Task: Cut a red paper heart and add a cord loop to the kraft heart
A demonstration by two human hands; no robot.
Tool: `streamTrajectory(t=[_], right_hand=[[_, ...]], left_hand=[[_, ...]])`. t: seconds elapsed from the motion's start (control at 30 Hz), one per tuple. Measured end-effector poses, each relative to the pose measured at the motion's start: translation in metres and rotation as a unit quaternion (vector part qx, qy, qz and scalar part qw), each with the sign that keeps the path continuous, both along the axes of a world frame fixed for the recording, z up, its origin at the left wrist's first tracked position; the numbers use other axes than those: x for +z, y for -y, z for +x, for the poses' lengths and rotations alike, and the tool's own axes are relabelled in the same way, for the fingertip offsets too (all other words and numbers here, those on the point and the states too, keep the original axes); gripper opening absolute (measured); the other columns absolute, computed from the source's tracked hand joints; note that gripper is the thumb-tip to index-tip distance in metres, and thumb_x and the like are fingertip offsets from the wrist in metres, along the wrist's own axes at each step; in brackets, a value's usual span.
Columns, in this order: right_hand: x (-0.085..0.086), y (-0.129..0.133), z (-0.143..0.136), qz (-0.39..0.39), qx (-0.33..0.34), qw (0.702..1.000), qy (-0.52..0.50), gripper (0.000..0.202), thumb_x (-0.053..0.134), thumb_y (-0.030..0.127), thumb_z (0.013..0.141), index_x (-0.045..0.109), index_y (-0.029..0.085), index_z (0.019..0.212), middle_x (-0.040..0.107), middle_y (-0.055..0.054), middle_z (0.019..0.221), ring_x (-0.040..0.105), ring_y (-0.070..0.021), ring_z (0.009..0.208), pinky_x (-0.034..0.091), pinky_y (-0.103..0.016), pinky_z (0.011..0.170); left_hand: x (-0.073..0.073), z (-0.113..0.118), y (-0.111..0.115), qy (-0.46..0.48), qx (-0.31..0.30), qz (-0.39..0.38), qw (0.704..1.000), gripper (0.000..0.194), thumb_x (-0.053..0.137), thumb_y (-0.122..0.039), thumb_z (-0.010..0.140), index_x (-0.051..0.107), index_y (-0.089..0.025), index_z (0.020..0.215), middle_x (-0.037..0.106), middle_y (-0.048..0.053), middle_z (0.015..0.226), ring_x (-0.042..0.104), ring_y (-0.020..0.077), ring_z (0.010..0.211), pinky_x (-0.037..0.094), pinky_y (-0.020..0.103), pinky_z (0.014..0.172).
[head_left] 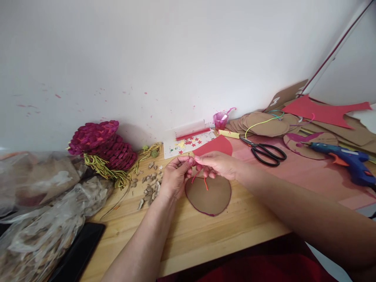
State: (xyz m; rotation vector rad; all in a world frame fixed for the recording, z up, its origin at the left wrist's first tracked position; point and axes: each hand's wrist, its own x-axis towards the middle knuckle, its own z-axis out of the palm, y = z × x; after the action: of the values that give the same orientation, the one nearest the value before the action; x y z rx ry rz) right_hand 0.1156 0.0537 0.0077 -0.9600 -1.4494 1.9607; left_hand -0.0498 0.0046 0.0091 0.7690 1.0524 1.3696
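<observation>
My left hand [175, 174] and my right hand [219, 163] meet over the wooden table, fingertips pinched together. Between them they hold a thin orange-red cord [206, 185], whose ends hang down over a round cardboard disc [208, 197] with a purple-painted edge. The part of the cord inside the fingers is mostly hidden. The disc lies flat just below the hands. Behind my right hand is a piece of red paper [219, 145]. Pistachio shells [151, 190] are scattered to the left of my left hand.
Black-handled scissors [266, 153], a blue glue gun [349, 158] and stacked cardboard discs [264, 124] lie at the right. A purple-stained cup [220, 120] and star cutouts [188, 145] are behind. Leftward are a magenta shell-covered piece [102, 147], plastic bags [55, 219] and a black phone [79, 250].
</observation>
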Motion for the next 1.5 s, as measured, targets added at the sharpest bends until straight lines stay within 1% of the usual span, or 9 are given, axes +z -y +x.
streamTrajectory(t=[0.13,0.33,0.43,0.57,0.73,0.93,1.17,1.33,1.5], right_hand=[[0.005,0.004,-0.007,-0.107,-0.061,0.986,-0.109,0.025,0.083,0.036,0.071,0.072,0.017,0.082,0.066,0.0,0.073,0.049,-0.0054,0.051,0.034,-0.018,0.044],[0.005,0.0,-0.006,-0.089,-0.132,0.977,-0.139,0.022,0.087,0.029,0.065,0.071,0.016,0.074,0.061,0.002,0.064,0.053,-0.0074,0.055,0.037,-0.019,0.046],[0.005,0.002,-0.005,-0.019,-0.141,0.984,-0.107,0.023,0.082,0.035,0.071,0.074,0.016,0.081,0.067,-0.002,0.073,0.059,-0.0093,0.059,0.04,-0.021,0.048],[0.008,0.006,-0.005,0.156,-0.16,0.973,-0.05,0.023,0.077,0.039,0.077,0.076,0.017,0.084,0.07,-0.004,0.078,0.061,-0.0118,0.063,0.045,-0.023,0.051],[0.008,0.009,-0.005,0.273,-0.101,0.956,-0.027,0.023,0.066,0.038,0.088,0.075,0.019,0.096,0.073,-0.004,0.083,0.067,-0.0133,0.069,0.053,-0.025,0.06],[0.007,0.007,-0.006,0.187,-0.073,0.979,-0.035,0.03,0.068,0.044,0.088,0.073,0.017,0.1,0.073,-0.004,0.076,0.068,-0.013,0.057,0.052,-0.022,0.046],[0.01,0.007,-0.007,0.05,-0.099,0.992,-0.054,0.019,0.069,0.034,0.089,0.072,0.017,0.097,0.073,-0.004,0.073,0.07,-0.0125,0.059,0.055,-0.02,0.049],[0.008,0.007,-0.006,0.03,-0.064,0.994,-0.084,0.021,0.072,0.036,0.086,0.07,0.015,0.088,0.064,0.0,0.063,0.061,-0.0092,0.049,0.051,-0.02,0.044],[0.004,0.008,-0.007,0.001,-0.035,0.991,-0.131,0.026,0.076,0.039,0.081,0.067,0.015,0.08,0.061,0.002,0.063,0.055,-0.0069,0.046,0.045,-0.019,0.043]], left_hand=[[0.002,0.002,0.003,-0.022,-0.007,0.018,1.0,0.034,0.091,-0.026,0.058,0.071,-0.011,0.081,0.066,0.0,0.067,0.052,0.0047,0.048,0.039,0.018,0.046],[-0.002,0.001,0.002,-0.002,-0.012,-0.007,1.0,0.035,0.092,-0.026,0.056,0.071,-0.012,0.08,0.067,0.001,0.068,0.054,0.0052,0.049,0.041,0.018,0.047],[-0.005,-0.002,-0.001,0.02,-0.009,-0.02,1.0,0.036,0.092,-0.025,0.056,0.072,-0.012,0.082,0.067,0.0,0.069,0.054,0.0039,0.051,0.041,0.016,0.048],[-0.005,-0.003,-0.003,0.021,-0.002,-0.029,0.999,0.036,0.092,-0.024,0.055,0.072,-0.011,0.081,0.066,0.0,0.069,0.053,0.0035,0.051,0.041,0.015,0.047],[-0.001,0.002,0.002,-0.065,-0.019,0.004,0.998,0.032,0.089,-0.028,0.059,0.07,-0.012,0.079,0.07,0.004,0.068,0.056,0.0078,0.051,0.045,0.019,0.05],[0.001,0.002,0.004,-0.214,-0.006,0.083,0.973,0.019,0.081,-0.029,0.071,0.073,-0.015,0.081,0.068,0.002,0.068,0.058,0.0107,0.053,0.048,0.023,0.052],[0.001,0.005,0.01,-0.356,0.049,0.161,0.919,0.011,0.07,-0.026,0.082,0.074,-0.018,0.087,0.073,0.005,0.082,0.063,0.0135,0.067,0.052,0.025,0.065],[-0.004,0.003,0.009,-0.39,0.073,0.203,0.895,0.01,0.069,-0.026,0.083,0.073,-0.019,0.089,0.073,0.002,0.081,0.065,0.0135,0.069,0.054,0.026,0.068],[-0.003,0.004,0.008,-0.353,0.071,0.213,0.908,0.01,0.07,-0.027,0.083,0.071,-0.018,0.086,0.071,0.001,0.076,0.064,0.012,0.065,0.054,0.025,0.064]])
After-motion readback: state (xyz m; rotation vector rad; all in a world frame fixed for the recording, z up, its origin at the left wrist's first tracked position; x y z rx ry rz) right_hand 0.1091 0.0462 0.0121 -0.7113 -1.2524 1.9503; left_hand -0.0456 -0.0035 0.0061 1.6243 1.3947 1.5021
